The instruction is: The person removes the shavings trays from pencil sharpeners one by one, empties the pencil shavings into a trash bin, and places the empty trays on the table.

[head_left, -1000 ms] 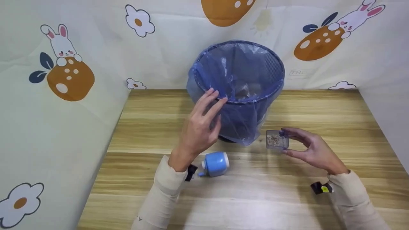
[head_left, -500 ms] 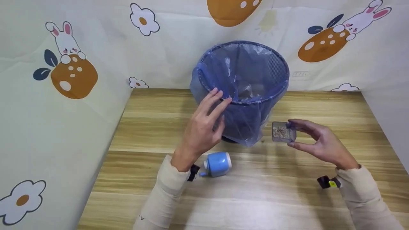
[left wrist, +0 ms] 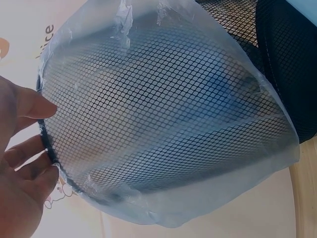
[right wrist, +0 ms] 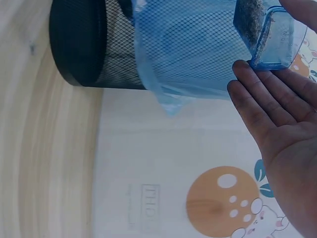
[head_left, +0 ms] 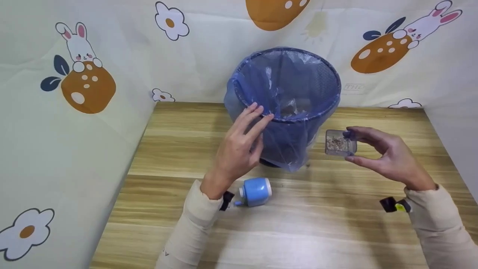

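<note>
A black mesh waste bin (head_left: 330, 106) lined with a blue plastic bag stands at the back of the wooden table. My left hand (head_left: 251, 129) rests on its near left side, with straight fingers touching the rim and bag. The left wrist view shows those fingers (left wrist: 29, 153) against the bin's rim (left wrist: 47, 144). My right hand (head_left: 349, 145) pinches a small clear tray of pencil shavings (head_left: 338, 142), held in the air just right of the bin and below its rim. The tray (right wrist: 270, 34) shows tilted beside the bagged bin (right wrist: 89, 49) in the right wrist view.
A blue pencil sharpener (head_left: 255, 191) lies on the table (head_left: 336, 224) near my left wrist. Cartoon-printed cloth walls (head_left: 86, 123) close in the left, back and right. Some scraps lie inside the bin.
My right hand has lifted the shavings tray higher beside the bin. My left hand has stayed on the bin's rim.
</note>
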Demonstrator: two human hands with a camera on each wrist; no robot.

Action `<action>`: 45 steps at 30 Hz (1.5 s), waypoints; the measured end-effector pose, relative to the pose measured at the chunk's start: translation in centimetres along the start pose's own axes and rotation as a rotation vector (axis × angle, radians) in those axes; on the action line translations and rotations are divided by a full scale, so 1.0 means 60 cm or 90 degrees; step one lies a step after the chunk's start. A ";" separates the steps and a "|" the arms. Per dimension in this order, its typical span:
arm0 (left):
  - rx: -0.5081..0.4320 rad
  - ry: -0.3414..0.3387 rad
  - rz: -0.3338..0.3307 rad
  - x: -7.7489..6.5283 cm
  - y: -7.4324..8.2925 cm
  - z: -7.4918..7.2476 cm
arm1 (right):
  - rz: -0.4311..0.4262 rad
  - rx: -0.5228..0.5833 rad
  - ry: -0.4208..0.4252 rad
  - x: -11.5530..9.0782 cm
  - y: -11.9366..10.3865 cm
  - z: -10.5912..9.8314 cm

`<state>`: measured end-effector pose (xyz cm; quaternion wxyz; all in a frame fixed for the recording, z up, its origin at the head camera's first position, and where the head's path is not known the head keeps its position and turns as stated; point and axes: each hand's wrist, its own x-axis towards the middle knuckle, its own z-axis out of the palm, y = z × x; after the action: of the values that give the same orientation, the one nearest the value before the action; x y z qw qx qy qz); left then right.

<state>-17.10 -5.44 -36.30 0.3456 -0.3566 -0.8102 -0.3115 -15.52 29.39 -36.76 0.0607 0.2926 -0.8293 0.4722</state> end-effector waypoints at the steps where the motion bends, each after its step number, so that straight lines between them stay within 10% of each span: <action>1: 0.001 -0.002 -0.001 0.000 0.000 0.000 | -0.011 -0.001 0.000 0.002 -0.001 -0.001; 45: 0.000 -0.009 0.000 0.000 -0.003 0.001 | -0.052 -0.127 0.035 0.064 -0.072 -0.038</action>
<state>-17.27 -5.51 -36.40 0.3397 -0.3588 -0.8127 -0.3088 -16.75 27.94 -30.86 0.1314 0.3059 -0.8575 0.3922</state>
